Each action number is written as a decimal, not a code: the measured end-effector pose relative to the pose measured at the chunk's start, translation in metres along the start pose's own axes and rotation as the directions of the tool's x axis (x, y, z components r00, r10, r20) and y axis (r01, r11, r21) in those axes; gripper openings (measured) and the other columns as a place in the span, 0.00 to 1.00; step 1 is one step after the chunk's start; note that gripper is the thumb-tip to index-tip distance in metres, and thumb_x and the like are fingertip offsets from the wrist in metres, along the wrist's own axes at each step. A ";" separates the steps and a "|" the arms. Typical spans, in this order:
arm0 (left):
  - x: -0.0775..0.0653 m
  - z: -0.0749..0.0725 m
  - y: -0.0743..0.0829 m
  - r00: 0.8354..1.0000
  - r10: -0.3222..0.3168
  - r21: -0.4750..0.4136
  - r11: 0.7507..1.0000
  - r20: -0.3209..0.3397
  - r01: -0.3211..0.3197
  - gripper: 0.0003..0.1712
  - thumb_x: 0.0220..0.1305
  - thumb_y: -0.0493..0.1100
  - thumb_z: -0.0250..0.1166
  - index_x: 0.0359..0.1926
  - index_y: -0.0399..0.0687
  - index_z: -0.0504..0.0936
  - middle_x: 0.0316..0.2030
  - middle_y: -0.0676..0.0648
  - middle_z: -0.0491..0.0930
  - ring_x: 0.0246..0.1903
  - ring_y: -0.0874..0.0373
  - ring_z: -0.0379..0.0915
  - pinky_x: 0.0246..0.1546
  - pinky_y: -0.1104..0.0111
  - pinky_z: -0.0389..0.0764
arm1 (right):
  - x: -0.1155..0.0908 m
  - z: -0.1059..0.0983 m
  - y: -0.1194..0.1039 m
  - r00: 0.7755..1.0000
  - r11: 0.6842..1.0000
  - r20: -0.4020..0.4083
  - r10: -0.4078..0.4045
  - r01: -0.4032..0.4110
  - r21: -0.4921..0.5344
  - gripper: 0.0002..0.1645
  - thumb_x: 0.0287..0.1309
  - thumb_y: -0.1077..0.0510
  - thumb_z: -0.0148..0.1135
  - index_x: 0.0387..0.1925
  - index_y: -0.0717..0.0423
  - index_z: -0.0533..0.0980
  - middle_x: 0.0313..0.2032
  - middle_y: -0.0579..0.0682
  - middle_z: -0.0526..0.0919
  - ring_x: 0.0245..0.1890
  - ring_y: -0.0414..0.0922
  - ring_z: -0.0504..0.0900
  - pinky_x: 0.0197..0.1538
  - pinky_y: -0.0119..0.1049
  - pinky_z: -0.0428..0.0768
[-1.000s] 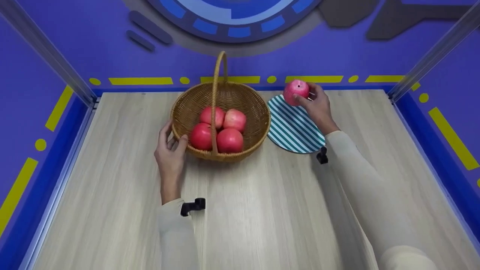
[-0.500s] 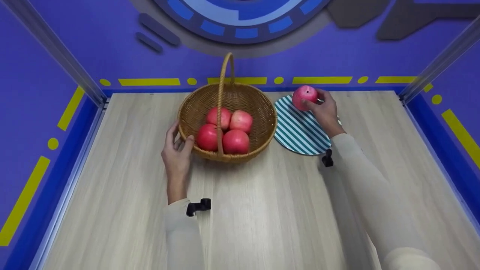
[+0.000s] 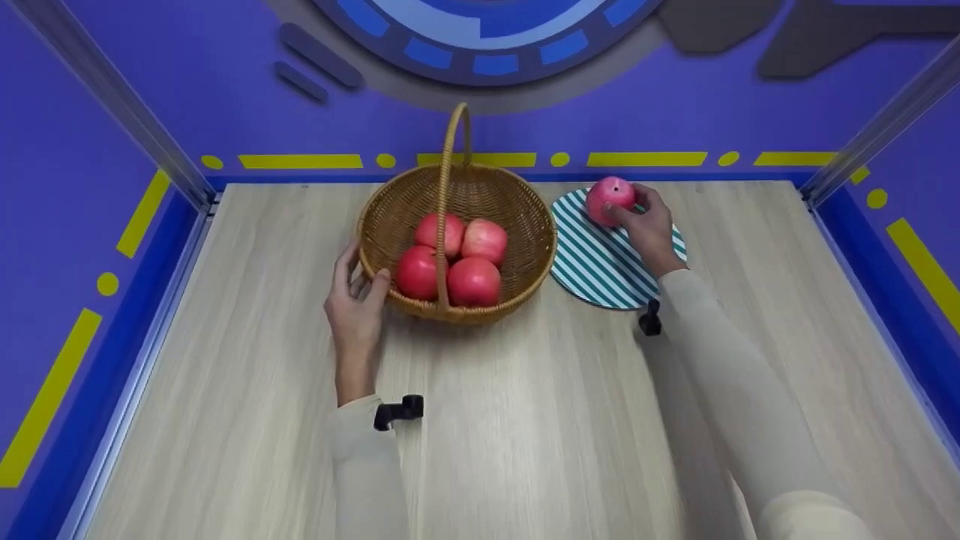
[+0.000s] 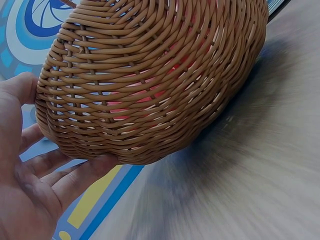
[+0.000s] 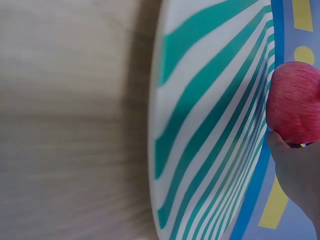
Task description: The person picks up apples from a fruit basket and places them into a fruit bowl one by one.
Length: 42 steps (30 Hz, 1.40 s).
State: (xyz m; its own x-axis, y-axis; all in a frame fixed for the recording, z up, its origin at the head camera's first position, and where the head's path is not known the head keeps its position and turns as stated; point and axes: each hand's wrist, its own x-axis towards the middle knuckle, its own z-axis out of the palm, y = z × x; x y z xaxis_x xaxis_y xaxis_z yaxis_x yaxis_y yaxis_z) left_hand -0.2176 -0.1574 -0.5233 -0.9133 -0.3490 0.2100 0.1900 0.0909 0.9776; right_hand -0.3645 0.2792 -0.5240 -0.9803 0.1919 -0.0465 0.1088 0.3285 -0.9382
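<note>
A brown wicker basket (image 3: 531, 281) with a tall arched handle (image 3: 444, 195) stands left of centre, holding several red apples (image 3: 474, 283). My left hand (image 3: 358, 315) grips its left side, thumb at the rim and fingers against the outer wall. In the left wrist view, the fingertips (image 4: 102, 162) press the weave from below. To the right, my right hand (image 3: 651, 229) holds another red apple (image 3: 610, 201) between thumb and fingers. That apple is close over the far part of a round plate (image 3: 600, 277) with green and white stripes; the right wrist view shows the plate's thick edge (image 5: 156, 200).
Pale wood-grain table (image 3: 510, 420) lies under everything. A blue back wall (image 3: 315, 127) with yellow marks rises right behind the basket and plate, and side walls (image 3: 52, 225) enclose the table. The plate sits just beside the basket's right rim.
My right hand has lowered the apple toward the plate. The head view has shifted a little, while my left hand keeps its hold on the basket.
</note>
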 end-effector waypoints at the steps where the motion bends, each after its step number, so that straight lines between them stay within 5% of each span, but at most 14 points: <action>1: 0.000 0.000 0.000 1.000 0.000 0.003 1.000 -0.001 0.000 0.34 0.72 0.41 0.67 0.77 0.52 0.72 0.73 0.46 0.71 0.67 0.45 0.74 0.68 0.57 0.76 | 0.000 0.000 0.000 1.000 1.000 0.000 0.003 -0.003 -0.006 0.47 0.71 0.49 0.70 0.81 0.54 0.58 0.77 0.55 0.65 0.73 0.52 0.67 0.73 0.39 0.71; 42: -0.001 0.000 0.000 1.000 -0.010 -0.005 1.000 -0.004 0.010 0.34 0.72 0.41 0.67 0.77 0.55 0.73 0.73 0.48 0.71 0.67 0.46 0.74 0.61 0.56 0.82 | 0.002 -0.004 -0.002 1.000 0.998 -0.005 -0.008 0.008 -0.058 0.50 0.71 0.47 0.70 0.83 0.55 0.56 0.79 0.57 0.63 0.77 0.52 0.63 0.75 0.42 0.69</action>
State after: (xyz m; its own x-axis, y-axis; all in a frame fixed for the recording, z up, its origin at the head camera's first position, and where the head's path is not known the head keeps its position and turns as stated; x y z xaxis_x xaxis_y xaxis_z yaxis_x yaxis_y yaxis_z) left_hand -0.2168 -0.1569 -0.5231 -0.9138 -0.3533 0.2004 0.1829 0.0826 0.9796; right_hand -0.3657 0.2827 -0.5205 -0.9804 0.1935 -0.0376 0.1108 0.3831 -0.9170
